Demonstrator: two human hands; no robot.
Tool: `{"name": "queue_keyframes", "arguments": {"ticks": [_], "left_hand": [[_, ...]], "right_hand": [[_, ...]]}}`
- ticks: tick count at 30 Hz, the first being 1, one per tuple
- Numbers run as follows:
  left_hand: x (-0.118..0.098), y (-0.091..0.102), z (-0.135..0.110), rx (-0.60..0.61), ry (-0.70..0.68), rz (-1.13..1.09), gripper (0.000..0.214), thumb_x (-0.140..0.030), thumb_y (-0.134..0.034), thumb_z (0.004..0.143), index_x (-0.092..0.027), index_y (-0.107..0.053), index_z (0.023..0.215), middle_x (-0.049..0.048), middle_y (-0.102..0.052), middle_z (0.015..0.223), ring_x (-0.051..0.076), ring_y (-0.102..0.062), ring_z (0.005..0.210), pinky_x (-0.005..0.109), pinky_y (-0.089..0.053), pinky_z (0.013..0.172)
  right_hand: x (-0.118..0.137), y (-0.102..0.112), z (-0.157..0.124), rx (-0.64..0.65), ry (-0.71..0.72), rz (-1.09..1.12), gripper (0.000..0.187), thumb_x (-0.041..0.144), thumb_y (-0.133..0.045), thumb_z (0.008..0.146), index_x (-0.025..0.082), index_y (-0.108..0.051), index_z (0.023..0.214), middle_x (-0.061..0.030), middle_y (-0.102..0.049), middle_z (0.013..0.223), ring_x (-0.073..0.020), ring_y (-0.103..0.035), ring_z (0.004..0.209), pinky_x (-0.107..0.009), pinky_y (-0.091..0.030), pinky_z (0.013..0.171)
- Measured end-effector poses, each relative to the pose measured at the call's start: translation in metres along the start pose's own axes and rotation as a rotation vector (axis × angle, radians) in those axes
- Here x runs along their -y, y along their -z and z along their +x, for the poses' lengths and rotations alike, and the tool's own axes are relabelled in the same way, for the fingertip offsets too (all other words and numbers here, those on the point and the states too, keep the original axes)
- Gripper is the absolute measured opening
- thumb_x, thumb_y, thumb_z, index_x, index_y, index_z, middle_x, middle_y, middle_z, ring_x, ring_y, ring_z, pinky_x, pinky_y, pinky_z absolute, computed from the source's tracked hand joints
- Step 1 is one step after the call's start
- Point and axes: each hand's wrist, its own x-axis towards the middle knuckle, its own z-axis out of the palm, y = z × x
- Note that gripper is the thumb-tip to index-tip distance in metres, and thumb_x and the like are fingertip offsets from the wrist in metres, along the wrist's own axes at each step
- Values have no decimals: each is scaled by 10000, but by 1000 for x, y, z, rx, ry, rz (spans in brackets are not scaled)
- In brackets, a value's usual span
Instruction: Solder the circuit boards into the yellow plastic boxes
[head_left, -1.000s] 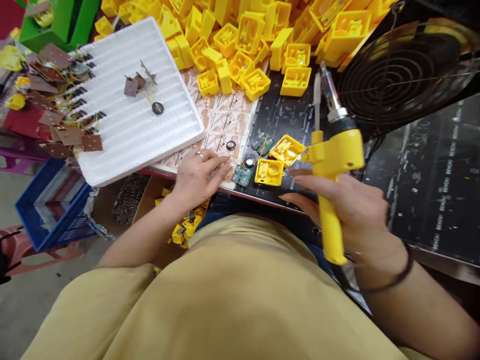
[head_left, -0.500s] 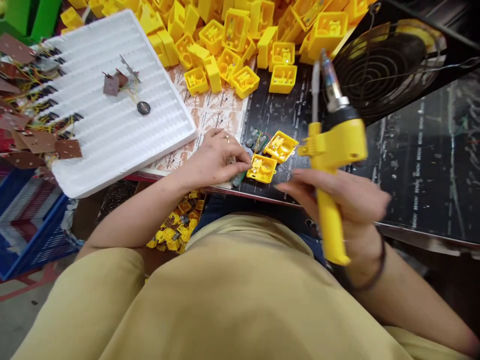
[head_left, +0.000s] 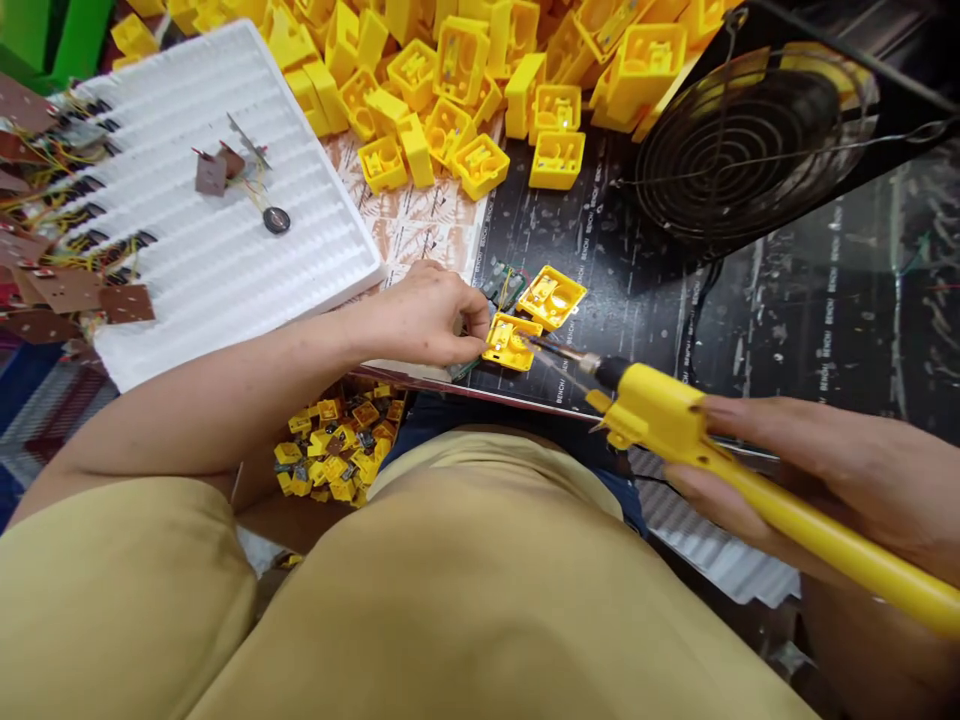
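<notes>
My right hand (head_left: 810,480) is closed around the handle of a yellow soldering gun (head_left: 667,405). The tip points left, and reaches over the near yellow plastic case (head_left: 513,342), which lies open side up; whether it touches cannot be made out. My left hand (head_left: 427,315) has its thumb and fingers pinched at that case's left edge. Any fine wire between the fingertips is too small to see. A second open yellow case (head_left: 553,298) sits just behind the first. Beside both is a small green circuit board (head_left: 504,287) with thin wires.
Many yellow cases (head_left: 480,165) are piled at the back. A white foam tray (head_left: 315,190) at left carries brown circuit boards (head_left: 71,285) with wires. A black fan (head_left: 742,140) stands back right. Below the bench edge is a heap of small yellow parts (head_left: 337,450).
My right hand has swung the soldering gun from upright down to the left, bringing its tip to the near case. My left hand stays at the case edge. The view has shifted slightly.
</notes>
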Motion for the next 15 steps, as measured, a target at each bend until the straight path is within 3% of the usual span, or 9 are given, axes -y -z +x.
{"name": "queue_keyframes", "arguments": {"ticks": [3,7,10,15], "left_hand": [[2,-1,1,-34,-43,-17,97,-198,-700,738,-228,-710,647,-52,-617,556,163,-633,656,391,-484,961],[0,0,3,-31,-32,-3,109,-166,-715,715,-227,-706,626,-52,-578,525,173,-649,662,361,-498,886],[-1,1,5,-6,-12,16,107,-155,-727,708,-230,-712,632,-49,-583,530,184,-660,673,366,-493,891],[0,0,7,3,-37,49,107,-232,-693,744,-235,-711,638,-40,-631,562,192,-678,709,385,-490,962]], "right_hand": [[2,-5,7,-13,92,83,316,319,-721,954,244,-630,1247,-20,-762,921,-131,-742,802,-196,-637,772],[6,-8,24,-12,176,105,157,312,-713,959,225,-610,1039,7,-740,824,-98,-728,740,-163,-633,760],[11,-7,37,-24,250,87,150,293,-723,952,226,-595,992,16,-733,806,-82,-713,700,-157,-629,740],[13,1,39,73,183,127,231,215,-804,874,200,-641,1038,0,-732,868,-98,-729,841,-177,-623,792]]}}
